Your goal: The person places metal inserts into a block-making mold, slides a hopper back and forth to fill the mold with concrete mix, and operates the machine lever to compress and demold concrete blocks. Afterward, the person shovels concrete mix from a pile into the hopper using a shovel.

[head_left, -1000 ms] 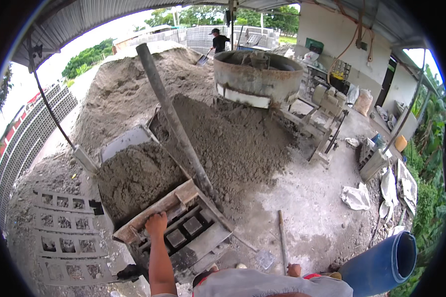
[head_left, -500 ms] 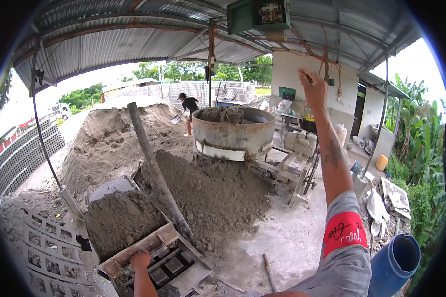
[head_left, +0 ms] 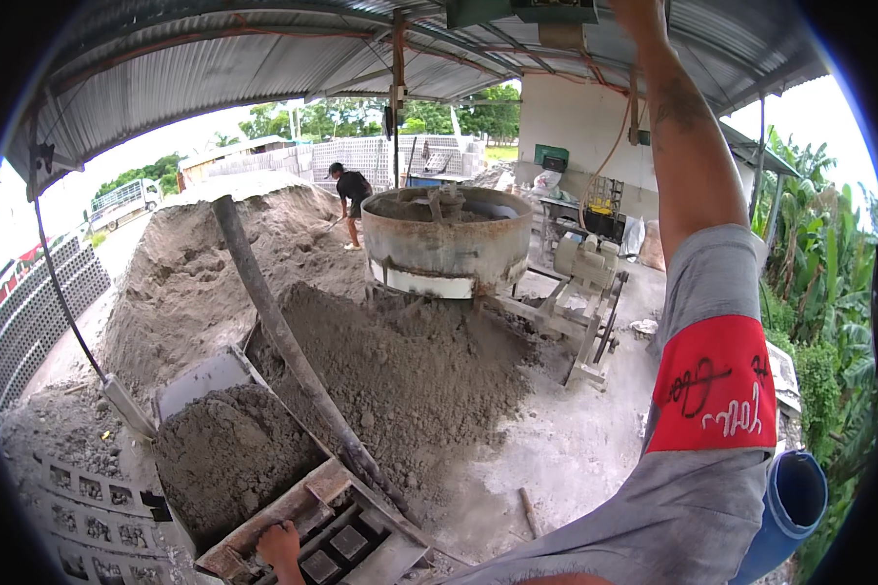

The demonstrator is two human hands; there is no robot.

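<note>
Right hand (head_left: 637, 10) has gone up overhead since 1 second ago, grip unclear; left hand (head_left: 279, 542) stays gripping the block mould (head_left: 307, 507).

Concrete floor (head_left: 576, 458) bears a sand heap (head_left: 400, 380) and, seemingly, a stick (head_left: 528, 511).

Hands of the person wearing the camera: two are showing, the left hand (head_left: 281, 542) resting on the block mould (head_left: 337, 546) and the right hand (head_left: 637, 12) reaching up at the top edge.
Block moulds: one.
Other people: one worker (head_left: 349, 200) is standing by the far sand pile (head_left: 215, 253).
Mixer drums: one round mixer drum (head_left: 447, 244) is sitting at the middle.
Heaps of mix: two are lying there, the big heap (head_left: 410, 370) and the hopper load (head_left: 229, 458).
Long pipes: one lever pipe (head_left: 283, 336) is leaning.
Blue barrels: one blue barrel (head_left: 790, 502).
Vehicles: one truck (head_left: 122, 202) is standing outside.
</note>
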